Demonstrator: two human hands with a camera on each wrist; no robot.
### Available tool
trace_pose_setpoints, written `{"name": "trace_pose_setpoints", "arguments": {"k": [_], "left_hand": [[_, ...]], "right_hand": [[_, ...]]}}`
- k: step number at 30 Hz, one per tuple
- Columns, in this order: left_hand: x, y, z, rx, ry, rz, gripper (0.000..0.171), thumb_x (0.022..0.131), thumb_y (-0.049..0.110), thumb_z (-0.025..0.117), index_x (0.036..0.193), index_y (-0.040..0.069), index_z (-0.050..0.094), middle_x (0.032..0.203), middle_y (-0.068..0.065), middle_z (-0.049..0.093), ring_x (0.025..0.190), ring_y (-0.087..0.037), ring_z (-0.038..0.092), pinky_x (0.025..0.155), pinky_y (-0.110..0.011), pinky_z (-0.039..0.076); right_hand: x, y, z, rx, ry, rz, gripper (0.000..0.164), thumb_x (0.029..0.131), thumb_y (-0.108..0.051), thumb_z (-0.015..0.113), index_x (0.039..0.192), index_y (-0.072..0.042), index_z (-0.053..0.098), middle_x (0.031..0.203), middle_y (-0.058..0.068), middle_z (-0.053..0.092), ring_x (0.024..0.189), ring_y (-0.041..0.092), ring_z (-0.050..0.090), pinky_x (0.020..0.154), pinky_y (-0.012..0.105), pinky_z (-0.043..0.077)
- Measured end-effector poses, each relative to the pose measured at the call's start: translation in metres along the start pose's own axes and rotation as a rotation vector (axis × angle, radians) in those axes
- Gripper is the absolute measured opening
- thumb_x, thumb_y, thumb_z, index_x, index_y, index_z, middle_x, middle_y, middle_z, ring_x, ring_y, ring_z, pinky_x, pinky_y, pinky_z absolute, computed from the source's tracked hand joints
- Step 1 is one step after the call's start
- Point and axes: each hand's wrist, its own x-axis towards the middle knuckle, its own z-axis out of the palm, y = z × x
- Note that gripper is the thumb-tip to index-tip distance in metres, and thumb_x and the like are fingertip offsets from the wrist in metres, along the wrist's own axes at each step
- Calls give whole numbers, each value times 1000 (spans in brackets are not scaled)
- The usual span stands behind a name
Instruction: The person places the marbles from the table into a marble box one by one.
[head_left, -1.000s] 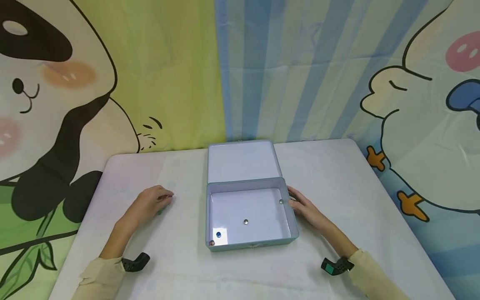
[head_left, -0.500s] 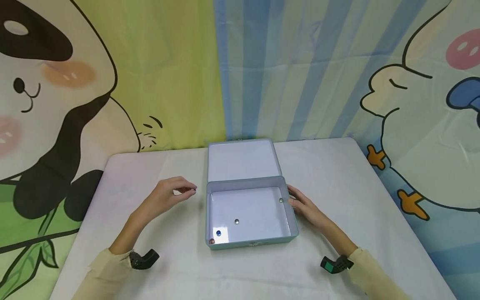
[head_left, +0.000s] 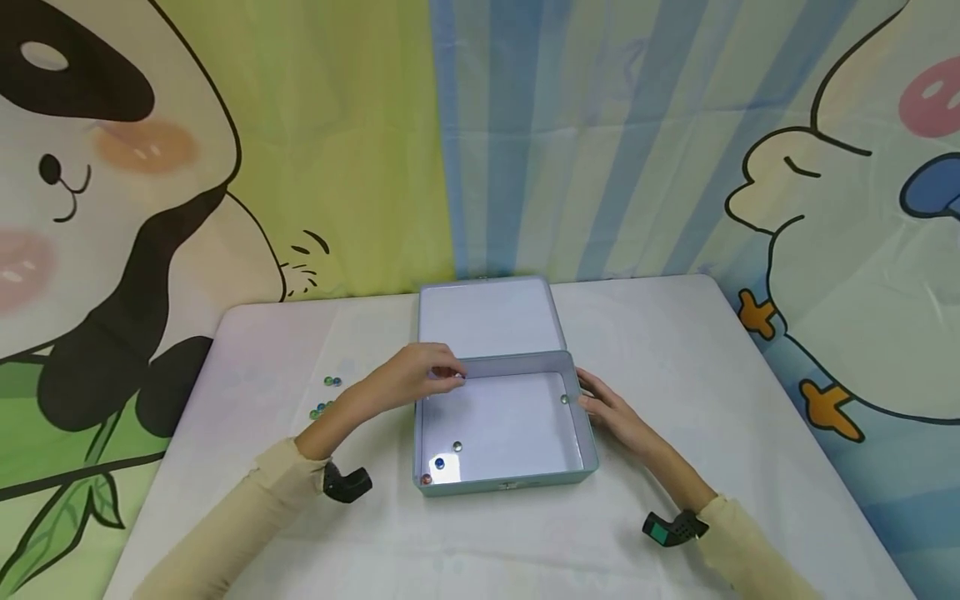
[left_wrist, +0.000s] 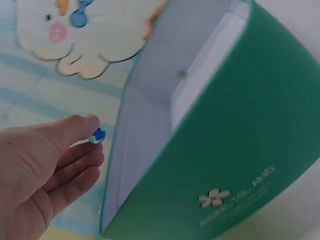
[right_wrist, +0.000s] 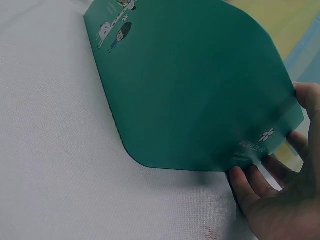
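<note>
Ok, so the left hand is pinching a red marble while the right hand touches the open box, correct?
Not quite: the marble pinched in the left hand is blue and white, not red, as the left wrist view shows. The right hand does touch the open box.

Green box [left_wrist: 240, 115] with white flower print [left_wrist: 214, 197], blue and white marble [left_wrist: 98, 135], white surface [head_left: 660, 350], curtain [head_left: 517, 125] in yellow-green with blue-striped part, beige sleeves [head_left: 240, 508].
</note>
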Motion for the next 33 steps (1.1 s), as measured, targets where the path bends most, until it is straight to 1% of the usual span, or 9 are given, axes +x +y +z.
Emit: {"name": "trace_pose_setpoints", "arguments": {"k": [3,7,10,12,14,17,21,27,33], "left_hand": [[21,4,11,15,-83,25,12,91,20,69,98,14,75,86,6,69,74,-2,55,64,-16,49],[50,13,34,-63,-190,38,14,91,21,68,99,11,75,88,4,71,76,-1,59,68,-15,51],[70,22,55,-134,-267,52,14,90,20,69,98,10,75,90,2,73,78,-2,63,71,-14,52],[80,26,71,-143,-321,74,14,90,20,70,98,10,74,91,1,74,78,-1,63,71,-13,51],[88,29,87,-129,-376,97,13,89,19,70,98,10,74,91,1,74,78,1,62,71,-10,50],[96,34,105,-104,-455,113,13,88,18,72,98,10,74,92,2,73,77,4,59,71,-7,48],[102,41,119,-108,-513,106,13,87,17,73,97,10,74,91,2,73,76,5,59,71,-7,48],[107,42,129,-111,-527,113,13,86,17,74,96,9,74,90,2,73,75,6,59,70,-6,48],[108,43,130,-139,-537,94,13,86,16,74,97,8,73,91,0,73,75,5,59,70,-8,49]], "right_hand": [[0,0,0,3,3,1,64,101,-31,43,156,-17,15,162,20,12,145,47,21,114,66,22],[-2,1,-1,-3,9,1,63,101,-31,43,156,-16,15,162,20,12,145,46,22,114,66,22],[-3,1,-2,2,8,-2,63,101,-31,43,156,-16,15,162,20,12,145,46,23,114,65,22],[-3,0,-2,14,1,-5,63,101,-31,43,156,-16,16,162,20,12,145,46,23,114,65,22],[-3,0,-3,20,-9,-11,63,101,-32,43,156,-16,15,162,20,12,145,46,23,114,65,21],[-1,1,-3,21,-16,-15,64,101,-33,43,156,-17,15,162,20,12,145,46,23,114,66,21],[2,0,-2,28,-17,-15,64,101,-34,44,156,-18,16,162,18,12,145,45,22,114,65,21],[2,-1,-1,53,-36,-24,65,101,-31,44,156,-17,14,162,19,11,146,46,18,116,65,19],[1,-1,-4,40,-39,-28,67,101,-31,45,156,-14,13,162,21,9,146,48,16,115,65,19]]}}
